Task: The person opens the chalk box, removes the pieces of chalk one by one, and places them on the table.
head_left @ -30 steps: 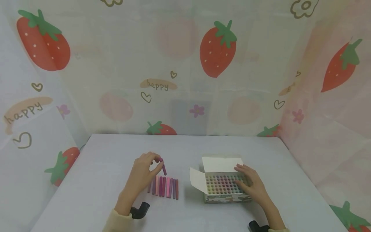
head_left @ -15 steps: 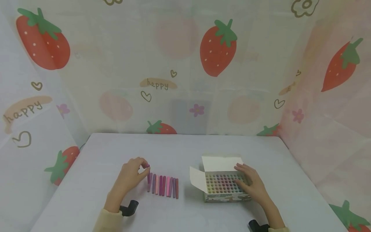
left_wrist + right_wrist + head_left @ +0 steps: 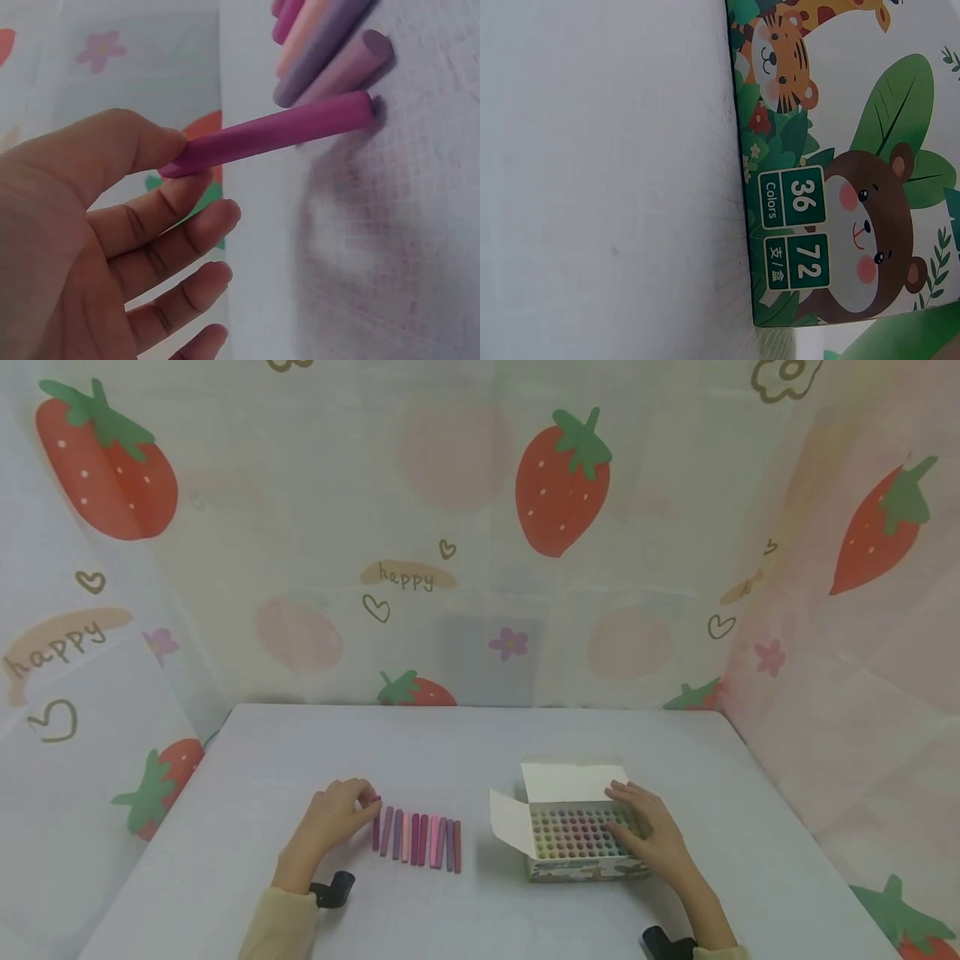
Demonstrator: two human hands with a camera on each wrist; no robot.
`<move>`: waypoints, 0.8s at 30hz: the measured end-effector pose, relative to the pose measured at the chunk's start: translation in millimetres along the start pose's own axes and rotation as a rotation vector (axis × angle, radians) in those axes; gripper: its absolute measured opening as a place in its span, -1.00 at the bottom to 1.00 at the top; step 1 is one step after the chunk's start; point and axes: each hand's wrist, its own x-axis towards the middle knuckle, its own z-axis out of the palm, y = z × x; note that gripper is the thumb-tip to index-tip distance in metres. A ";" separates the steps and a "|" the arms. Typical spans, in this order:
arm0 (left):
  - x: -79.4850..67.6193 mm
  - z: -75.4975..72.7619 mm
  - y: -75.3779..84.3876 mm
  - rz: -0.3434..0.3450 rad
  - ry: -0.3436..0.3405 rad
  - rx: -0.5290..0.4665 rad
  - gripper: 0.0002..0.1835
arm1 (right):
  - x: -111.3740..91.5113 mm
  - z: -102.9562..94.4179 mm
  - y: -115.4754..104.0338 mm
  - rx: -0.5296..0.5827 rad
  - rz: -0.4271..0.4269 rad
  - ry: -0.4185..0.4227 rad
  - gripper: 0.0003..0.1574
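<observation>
A magenta chalk stick (image 3: pixel 285 135) is pinched by its upper end between the thumb and index finger of my left hand (image 3: pixel 330 817). Its lower end is down at the table, left of a row of pink, purple and reddish chalk sticks (image 3: pixel 415 839). The other left fingers (image 3: pixel 199 229) are loosely bent and touch nothing. My right hand (image 3: pixel 654 831) rests over the right side of the chalk box (image 3: pixel 570 870), thumb toward the chalk ends. Only the box's printed side (image 3: pixel 855 225) shows in the right wrist view; the right hand is out of that frame.
The box is full of upright chalk ends, with its white lid (image 3: pixel 573 783) raised at the back and a side flap (image 3: pixel 510 824) folded out left. The white table (image 3: pixel 300 735) ends at a strawberry-print backdrop (image 3: pixel 480 527) behind and at both sides.
My left hand has carried the magenta chalk stick leftward from above the row and lowered it beside the leftmost stick. My right hand stays on the box.
</observation>
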 end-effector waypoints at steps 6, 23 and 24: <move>5.3 6.5 -5.2 -0.016 -0.003 0.008 -0.79 | 0.7 0.3 0.3 -0.012 -0.008 0.003 -0.42; 11.0 25.4 -11.0 0.000 0.041 0.081 -0.73 | 2.1 0.1 4.1 -0.088 -0.100 0.065 -0.55; 11.0 25.3 -10.4 0.000 0.041 0.077 -0.73 | 2.5 -0.2 4.0 -0.107 -0.116 0.080 -0.57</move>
